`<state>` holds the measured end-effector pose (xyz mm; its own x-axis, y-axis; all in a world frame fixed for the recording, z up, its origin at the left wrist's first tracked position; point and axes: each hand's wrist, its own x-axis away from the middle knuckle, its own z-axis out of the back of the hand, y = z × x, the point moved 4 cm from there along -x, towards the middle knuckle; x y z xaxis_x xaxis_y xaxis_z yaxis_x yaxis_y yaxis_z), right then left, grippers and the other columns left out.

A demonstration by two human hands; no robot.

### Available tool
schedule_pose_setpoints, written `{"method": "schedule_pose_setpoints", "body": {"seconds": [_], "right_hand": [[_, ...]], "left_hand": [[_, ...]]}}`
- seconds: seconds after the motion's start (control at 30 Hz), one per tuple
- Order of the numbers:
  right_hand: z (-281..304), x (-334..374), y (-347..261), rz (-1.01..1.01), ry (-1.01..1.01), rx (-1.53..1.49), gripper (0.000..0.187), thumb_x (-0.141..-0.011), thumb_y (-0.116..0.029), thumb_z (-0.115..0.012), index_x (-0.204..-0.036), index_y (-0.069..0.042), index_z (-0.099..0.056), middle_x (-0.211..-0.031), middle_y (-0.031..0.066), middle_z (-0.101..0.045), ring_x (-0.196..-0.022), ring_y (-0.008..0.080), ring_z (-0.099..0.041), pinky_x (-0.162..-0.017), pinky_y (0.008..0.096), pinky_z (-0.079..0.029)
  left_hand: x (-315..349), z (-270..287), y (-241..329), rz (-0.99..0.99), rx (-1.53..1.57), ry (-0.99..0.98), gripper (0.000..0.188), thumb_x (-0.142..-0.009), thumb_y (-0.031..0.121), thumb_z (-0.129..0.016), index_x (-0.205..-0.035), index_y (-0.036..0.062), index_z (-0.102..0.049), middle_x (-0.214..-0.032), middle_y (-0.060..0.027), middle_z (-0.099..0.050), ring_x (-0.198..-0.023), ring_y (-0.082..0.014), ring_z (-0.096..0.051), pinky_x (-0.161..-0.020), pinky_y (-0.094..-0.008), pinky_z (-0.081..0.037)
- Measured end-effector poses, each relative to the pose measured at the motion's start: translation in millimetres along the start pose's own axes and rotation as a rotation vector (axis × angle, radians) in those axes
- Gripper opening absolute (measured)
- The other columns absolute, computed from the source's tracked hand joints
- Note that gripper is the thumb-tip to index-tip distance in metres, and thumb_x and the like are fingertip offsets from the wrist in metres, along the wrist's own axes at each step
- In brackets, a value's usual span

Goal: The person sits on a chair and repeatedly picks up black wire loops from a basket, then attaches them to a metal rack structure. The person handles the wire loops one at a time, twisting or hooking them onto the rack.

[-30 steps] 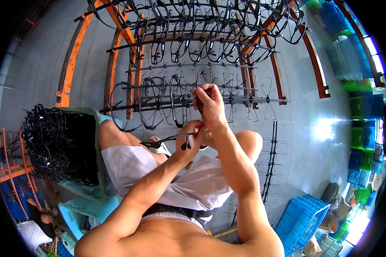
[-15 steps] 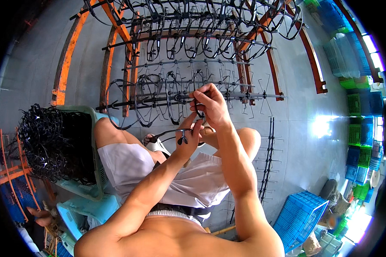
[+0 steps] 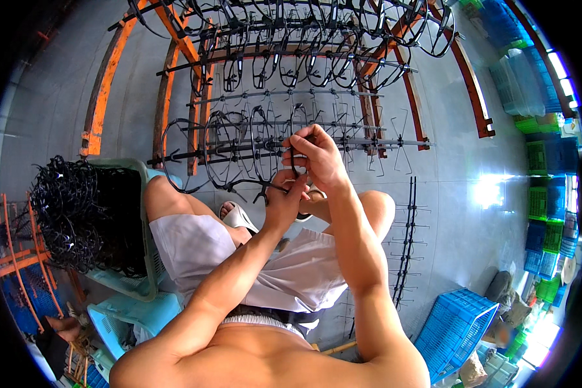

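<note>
My left hand [image 3: 287, 197] is closed around a thin black curved frame [image 3: 247, 184], which sticks out to the left of the fingers. Just above it, my right hand [image 3: 317, 157] pinches another black curved loop [image 3: 297, 118] that stands upright at the rack's lowest rod. The fingertips of both hands nearly meet, and they partly hide where the loop joins the rod. Several similar black loops [image 3: 257, 139] hang in a row on that rod [image 3: 204, 153] to the left of my hands. Thin wire hooks [image 3: 399, 141] stick out of the rod to the right.
Orange rack posts [image 3: 101, 90] carry upper rods full of black frames [image 3: 291, 71]. At my left a pale green crate [image 3: 150, 226] holds a heap of black frames [image 3: 64, 213]. A hooked rod [image 3: 405, 239] lies at right, near a blue crate [image 3: 456, 330].
My left hand has turned and risen slightly. The frame in it has swung up and left, from hanging below the fingers to beside the rod. My right hand stays nearly in place.
</note>
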<state>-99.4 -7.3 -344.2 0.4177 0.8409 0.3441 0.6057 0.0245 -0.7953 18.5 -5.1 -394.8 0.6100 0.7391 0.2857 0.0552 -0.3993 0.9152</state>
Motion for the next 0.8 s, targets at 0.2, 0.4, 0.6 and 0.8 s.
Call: {"method": "schedule_pose_setpoints", "body": {"seconds": [0.2,0.4,0.6,0.8], "right_hand": [[-33,49,-32,0.793,0.117,1.083,0.04,-0.075,-0.003,-0.062,-0.114,-0.009,-0.053,-0.118,0.0179,-0.046,-0.113,0.0362,-0.042,-0.094,0.0426,-0.037],[-71,118,-51,0.454,-1.036,1.098,0.038,-0.084,-0.032,-0.062,-0.114,-0.01,-0.058,-0.092,0.0124,-0.063,-0.09,0.0261,-0.061,-0.096,0.047,-0.036],[-40,140,-34,-0.341,-0.933,0.707,0.047,-0.086,-0.035,-0.065,-0.118,-0.005,-0.049,-0.064,0.0059,-0.059,-0.049,0.015,-0.058,-0.043,0.0275,-0.043],[29,130,-108,0.132,-0.161,0.092,0.023,-0.093,-0.024,-0.052,-0.101,-0.003,-0.045,-0.06,0.0083,-0.052,-0.038,0.0137,-0.046,-0.037,0.0233,-0.041]], "left_hand": [[60,-1,44,-0.018,-0.253,-0.128,0.013,-0.093,0.01,-0.049,-0.092,-0.0017,-0.053,-0.073,-0.0103,-0.061,-0.059,-0.0148,-0.059,-0.052,-0.0274,-0.045],[128,27,97,-0.312,-0.56,-1.084,0.02,-0.09,0.013,-0.049,-0.102,0.001,-0.059,-0.077,-0.0114,-0.06,-0.072,-0.0275,-0.061,-0.063,-0.0362,-0.048],[87,29,143,-0.092,-0.698,-1.108,0.051,-0.07,0.049,-0.074,-0.085,0.0013,-0.064,-0.067,-0.0083,-0.06,-0.06,-0.0218,-0.059,-0.06,-0.0324,-0.048],[61,29,119,-0.581,-0.237,0.046,0.031,-0.09,0.025,-0.057,-0.105,0.0004,-0.046,-0.097,-0.0122,-0.051,-0.087,-0.0151,-0.053,-0.075,-0.0322,-0.045]]}}
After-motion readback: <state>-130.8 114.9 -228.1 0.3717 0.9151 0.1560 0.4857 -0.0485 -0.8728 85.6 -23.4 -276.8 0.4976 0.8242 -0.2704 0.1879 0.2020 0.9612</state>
